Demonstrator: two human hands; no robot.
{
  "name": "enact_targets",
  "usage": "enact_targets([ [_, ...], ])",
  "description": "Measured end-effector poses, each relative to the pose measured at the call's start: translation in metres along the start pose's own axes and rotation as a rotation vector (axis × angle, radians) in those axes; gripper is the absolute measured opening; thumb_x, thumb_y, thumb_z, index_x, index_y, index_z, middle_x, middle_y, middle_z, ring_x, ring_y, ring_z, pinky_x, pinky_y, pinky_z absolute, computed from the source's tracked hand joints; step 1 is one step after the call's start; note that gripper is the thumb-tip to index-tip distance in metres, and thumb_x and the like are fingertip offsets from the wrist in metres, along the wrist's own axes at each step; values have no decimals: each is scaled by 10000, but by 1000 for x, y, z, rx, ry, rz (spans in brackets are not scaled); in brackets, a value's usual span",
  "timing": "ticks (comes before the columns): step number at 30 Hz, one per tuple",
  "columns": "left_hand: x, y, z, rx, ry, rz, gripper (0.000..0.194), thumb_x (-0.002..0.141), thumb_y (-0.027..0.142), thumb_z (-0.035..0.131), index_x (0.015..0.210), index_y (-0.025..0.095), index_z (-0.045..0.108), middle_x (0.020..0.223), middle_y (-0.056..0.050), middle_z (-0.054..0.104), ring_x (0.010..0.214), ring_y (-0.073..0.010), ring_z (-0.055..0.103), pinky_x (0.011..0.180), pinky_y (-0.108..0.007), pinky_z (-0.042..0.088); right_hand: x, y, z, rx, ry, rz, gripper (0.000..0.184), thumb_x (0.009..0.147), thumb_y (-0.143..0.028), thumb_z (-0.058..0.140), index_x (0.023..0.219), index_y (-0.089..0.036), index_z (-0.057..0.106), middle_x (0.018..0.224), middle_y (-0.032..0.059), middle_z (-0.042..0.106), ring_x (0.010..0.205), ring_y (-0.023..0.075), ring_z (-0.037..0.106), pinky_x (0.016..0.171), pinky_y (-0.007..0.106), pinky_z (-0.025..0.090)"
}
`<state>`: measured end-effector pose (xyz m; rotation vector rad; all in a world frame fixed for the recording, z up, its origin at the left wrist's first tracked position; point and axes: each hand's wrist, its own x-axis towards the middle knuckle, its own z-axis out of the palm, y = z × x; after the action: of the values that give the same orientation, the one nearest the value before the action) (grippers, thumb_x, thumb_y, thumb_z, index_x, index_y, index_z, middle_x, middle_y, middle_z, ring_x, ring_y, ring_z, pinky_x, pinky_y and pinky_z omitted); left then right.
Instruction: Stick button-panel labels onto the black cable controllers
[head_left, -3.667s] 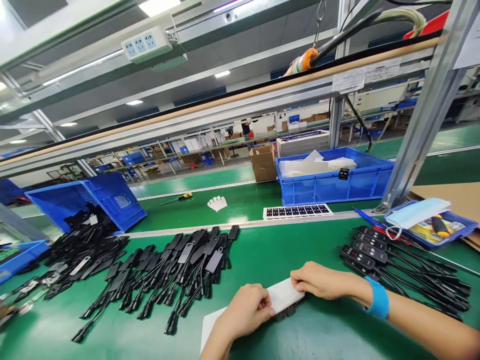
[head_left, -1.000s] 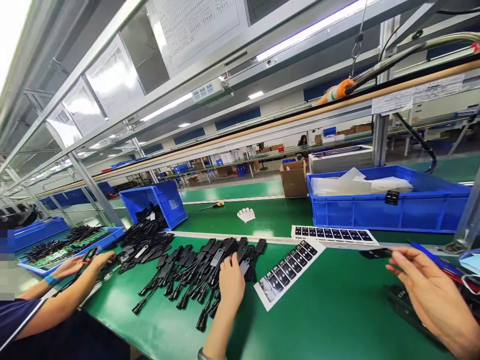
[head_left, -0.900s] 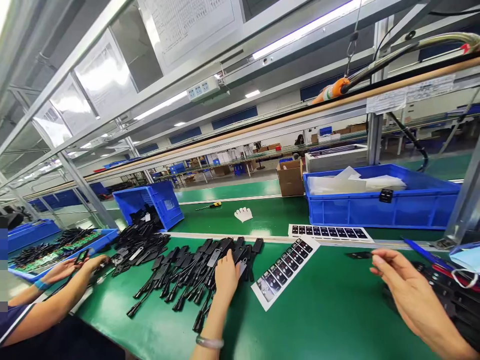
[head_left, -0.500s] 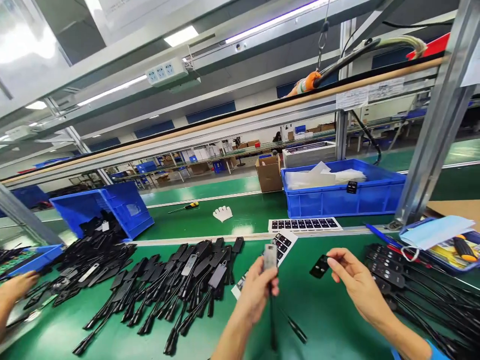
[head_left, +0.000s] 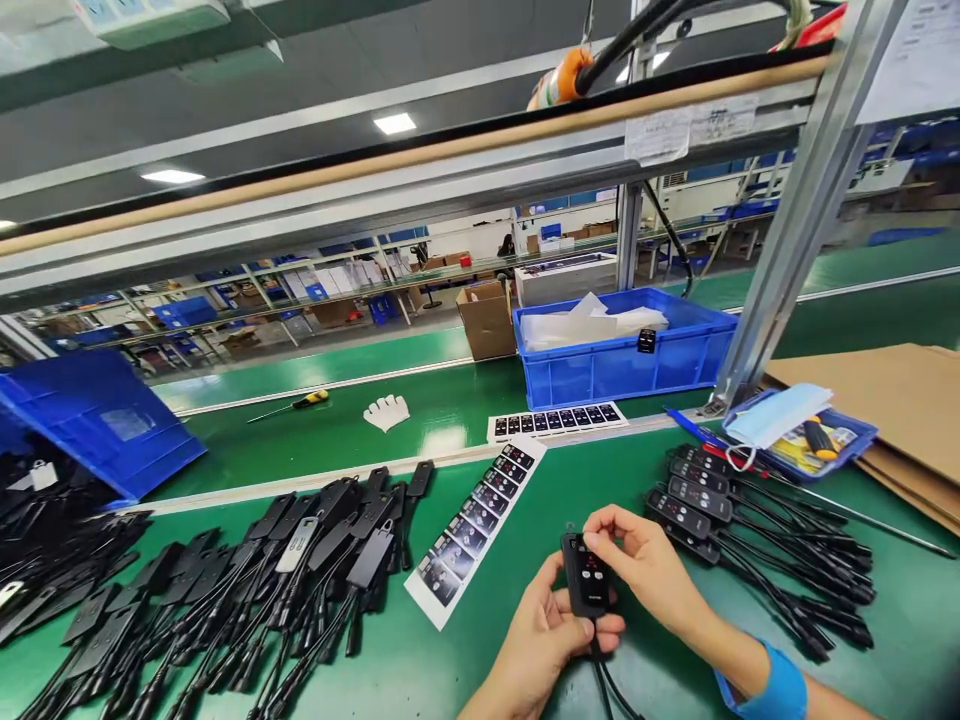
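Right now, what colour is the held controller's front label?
Black front label with small white and red markings; best seen in the head view.

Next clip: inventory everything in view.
Boxy plastic controller: one, black, foreground
Flat cabled units: many, mostly black, left
Labelled cabled controllers: several, black, right
Printed label sheets: two, black and white, centre
Fingered glove: one, white, left
Slim screwdriver: one, yellow and black, left of glove
Large plastic bins: two, blue, far left, rear right
Shallow plastic tray: one, blue, right
Face mask: one, pale blue, on tray
Cardboard box: one, brown, rear centre
Worktop: one, green, foreground
Distant boxes: uncountable, mixed colours, background
Left hand: one, bare, gripping controller
Right hand: one, bare, blue wristband, at controller's top
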<state>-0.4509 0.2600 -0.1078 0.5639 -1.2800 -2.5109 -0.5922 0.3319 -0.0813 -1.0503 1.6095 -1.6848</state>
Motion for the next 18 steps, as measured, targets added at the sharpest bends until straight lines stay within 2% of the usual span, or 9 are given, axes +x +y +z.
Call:
enact_targets([
  [7, -6, 10, 8, 26, -24, -52, 717, 630, 197, 784, 1250, 175, 423, 1057, -158, 668, 924, -276, 675, 779, -333, 520, -4, 2, 5, -4, -24, 42, 271, 790, -439, 639, 782, -169, 621, 639, -18, 522, 579, 121, 473, 515, 225, 413],
  [11, -7, 12, 9, 28, -35, -69, 698, 626, 206, 781, 1234, 165, 441, 1042, -157, 670, 903, -266, 677, 775, -336, 515, -4, 0, 4, 9, -25, 52, 263, 793, -434, 635, 800, -171, 617, 637, -20, 514, 568, 115, 467, 494, 218, 410],
  [18, -9, 14, 9, 35, -42, -82, 706, 640, 222, 774, 1248, 154, 422, 1065, -176, 663, 910, -263, 674, 797, -356, 509, -3, -1, 2, 19, -38, 45, 251, 802, -423, 633, 802, -172, 618, 650, -16, 534, 594, 120, 486, 537, 229, 433],
])
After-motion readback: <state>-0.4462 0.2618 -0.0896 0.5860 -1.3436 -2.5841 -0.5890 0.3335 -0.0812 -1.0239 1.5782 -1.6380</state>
